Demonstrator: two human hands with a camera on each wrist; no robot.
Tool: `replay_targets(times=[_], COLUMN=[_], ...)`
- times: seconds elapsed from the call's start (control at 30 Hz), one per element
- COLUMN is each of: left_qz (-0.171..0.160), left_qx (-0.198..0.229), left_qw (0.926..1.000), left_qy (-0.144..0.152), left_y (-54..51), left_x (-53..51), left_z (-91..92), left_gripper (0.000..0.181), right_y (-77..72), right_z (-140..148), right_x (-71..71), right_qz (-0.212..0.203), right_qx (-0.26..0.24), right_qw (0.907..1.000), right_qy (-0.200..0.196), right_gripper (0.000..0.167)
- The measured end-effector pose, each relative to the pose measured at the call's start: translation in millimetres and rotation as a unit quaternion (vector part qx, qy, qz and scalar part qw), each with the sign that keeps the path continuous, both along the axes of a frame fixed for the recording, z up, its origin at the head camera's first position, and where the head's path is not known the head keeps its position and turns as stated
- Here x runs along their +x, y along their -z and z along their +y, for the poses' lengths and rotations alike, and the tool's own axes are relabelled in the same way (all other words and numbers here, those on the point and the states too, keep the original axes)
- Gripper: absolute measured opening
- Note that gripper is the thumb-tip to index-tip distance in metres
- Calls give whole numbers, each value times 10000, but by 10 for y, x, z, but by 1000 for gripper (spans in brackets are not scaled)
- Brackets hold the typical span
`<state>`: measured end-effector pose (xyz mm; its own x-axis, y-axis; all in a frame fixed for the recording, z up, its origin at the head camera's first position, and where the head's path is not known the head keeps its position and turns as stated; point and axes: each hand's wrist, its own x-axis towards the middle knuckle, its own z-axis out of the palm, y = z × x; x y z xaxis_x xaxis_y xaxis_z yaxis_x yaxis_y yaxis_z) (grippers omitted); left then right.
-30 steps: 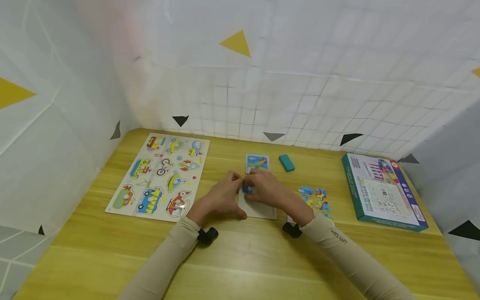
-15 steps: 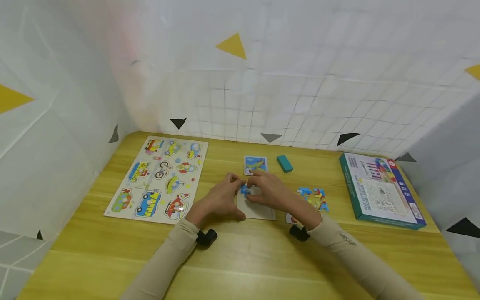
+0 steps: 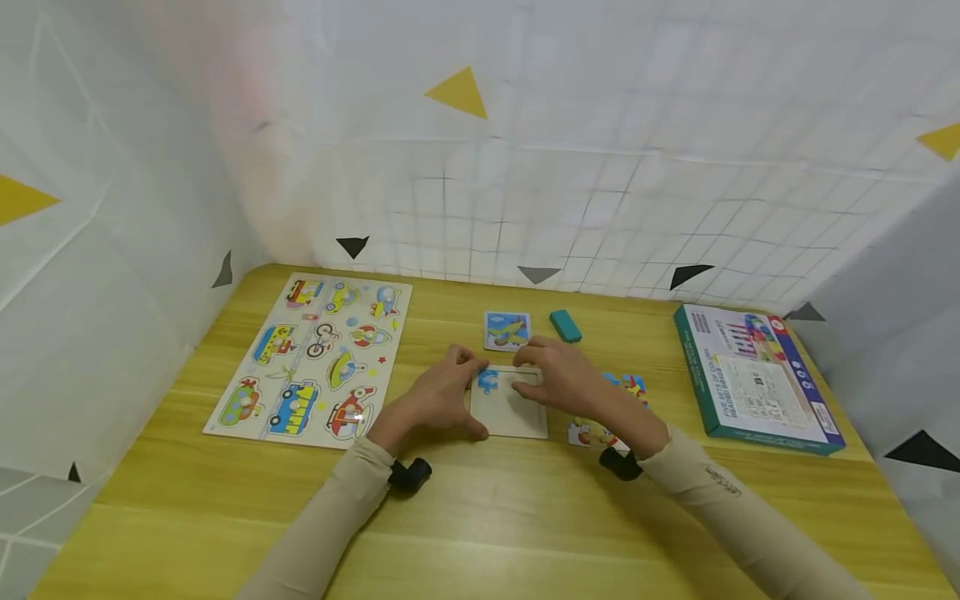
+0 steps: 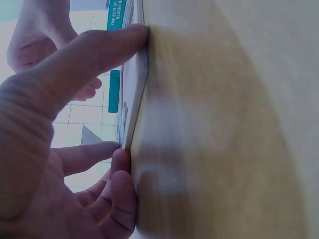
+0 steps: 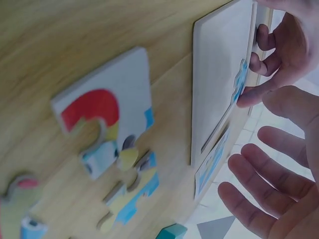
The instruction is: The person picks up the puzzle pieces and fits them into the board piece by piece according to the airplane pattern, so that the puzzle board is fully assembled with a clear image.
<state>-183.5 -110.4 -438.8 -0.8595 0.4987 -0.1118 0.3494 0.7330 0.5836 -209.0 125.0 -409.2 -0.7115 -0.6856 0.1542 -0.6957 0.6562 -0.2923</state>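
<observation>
A pale puzzle board (image 3: 513,417) lies flat in front of the person, with a blue jigsaw piece (image 3: 488,381) in its far left corner. The left hand (image 3: 435,398) grips the board's left side. In the left wrist view, its thumb (image 4: 99,52) is at the near corner and the index fingertip at the far one. The right hand (image 3: 561,379) hovers above the board's right part; in the right wrist view its fingers (image 5: 264,191) are spread and hold nothing. Loose jigsaw pieces (image 5: 112,107) lie right of the board, partly hidden by the right arm in the head view.
Behind the board lies a small picture card (image 3: 507,331), with a teal block (image 3: 566,326) to its right. A large vehicle peg puzzle (image 3: 337,367) occupies the table's left side. On the right lies a flat box (image 3: 757,379). A white sheet hangs behind the table.
The right hand has let go of the blue jigsaw piece and moved right, uncovering it in the board's corner. The left hand stays at the board's left side.
</observation>
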Motion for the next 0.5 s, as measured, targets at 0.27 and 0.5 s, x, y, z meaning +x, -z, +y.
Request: replay_targets(times=[0.27, 0.5], left_qz=[-16, -44], left_qx=[62, 66], left_qw=[10000, 10000], left_qy=[-41, -44], left_y=[0, 13], left_x=[-10, -2], left_z=[4, 8], left_gripper=[106, 107], right_y=[-31, -39], right_z=[132, 247], right_x=[20, 24], right_qz=[37, 70], right_qx=[-12, -28], right_qw=[10000, 9999], right_qy=[31, 70], right_gripper=[27, 29])
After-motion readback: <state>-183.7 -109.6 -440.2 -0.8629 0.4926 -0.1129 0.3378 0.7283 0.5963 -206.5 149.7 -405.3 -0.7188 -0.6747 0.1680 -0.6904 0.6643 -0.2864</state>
